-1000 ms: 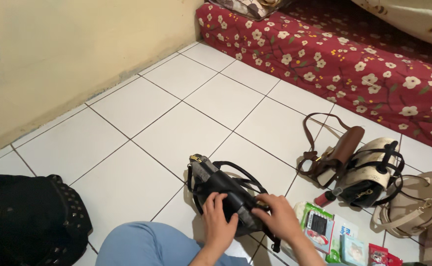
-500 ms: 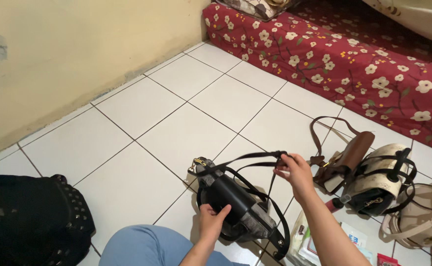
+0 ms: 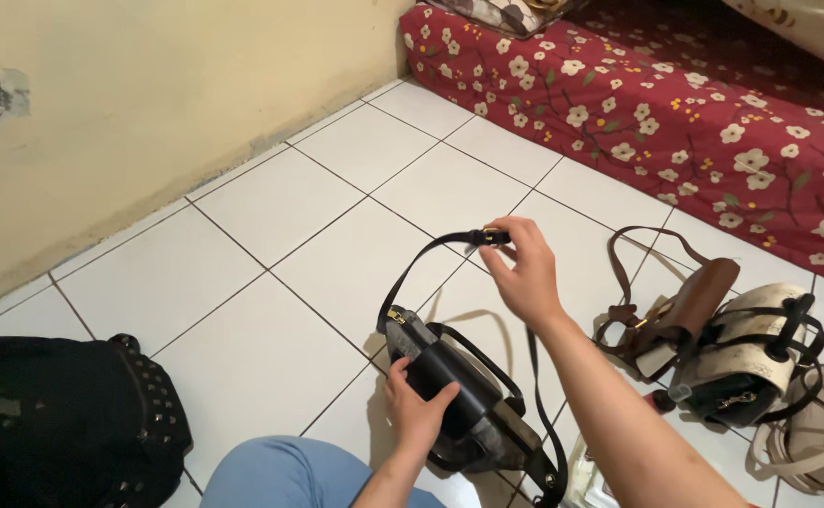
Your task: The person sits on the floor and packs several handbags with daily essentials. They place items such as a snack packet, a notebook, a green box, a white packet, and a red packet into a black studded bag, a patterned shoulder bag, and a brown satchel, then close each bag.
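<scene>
Right hand (image 3: 523,273): had risen since before, fingers pinching the black shoulder strap (image 3: 421,266) taut
Left hand (image 3: 418,411): still clasped the black handbag (image 3: 464,409); unmoved

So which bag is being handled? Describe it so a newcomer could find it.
On the white tiled floor, left of the bags beside the red floral mattress, sits a small black and grey handbag. Unlike its neighbours, the left hand steadies it while the right hand lifts its strap.
</scene>
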